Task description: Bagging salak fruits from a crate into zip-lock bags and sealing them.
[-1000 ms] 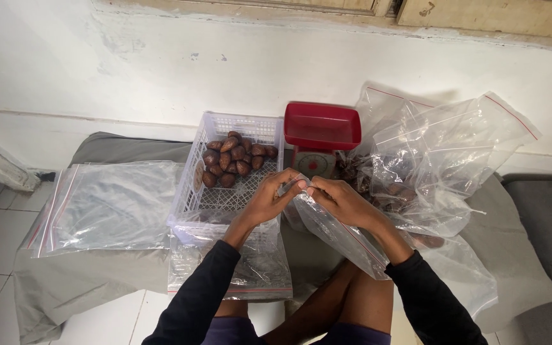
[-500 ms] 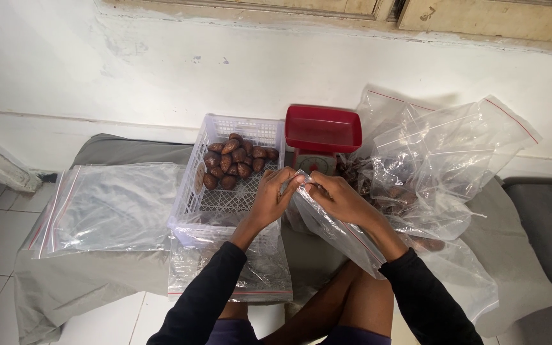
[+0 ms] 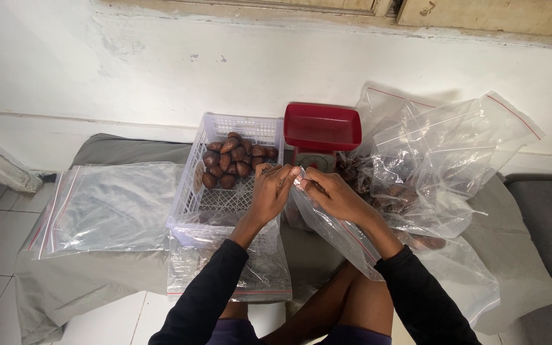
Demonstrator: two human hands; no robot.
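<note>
Zip bag (image 3: 337,233), clear w/ red stripe: head view, held over lap, mouth up, both hands pinching its top edge so opening stays reachable. L hand (image 3: 271,193) grips near rim; R hand (image 3: 333,196) grips opposite rim, fingers closed on plastic. White basket (image 3: 194,191) w/ brown scaly fruit (image 3: 234,160) just beyond L hand. Red scale (image 3: 322,131) behind. Filled bags (image 3: 442,160) to R; empty bags (image 3: 107,204) flat at L.

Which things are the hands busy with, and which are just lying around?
In use:
left hand and right hand, both pinching the top of the clear plastic zip bag

Lying about:
white plastic basket of brown scaly fruits
red kitchen scale
flat empty clear bags
heap of filled clear bags
</note>
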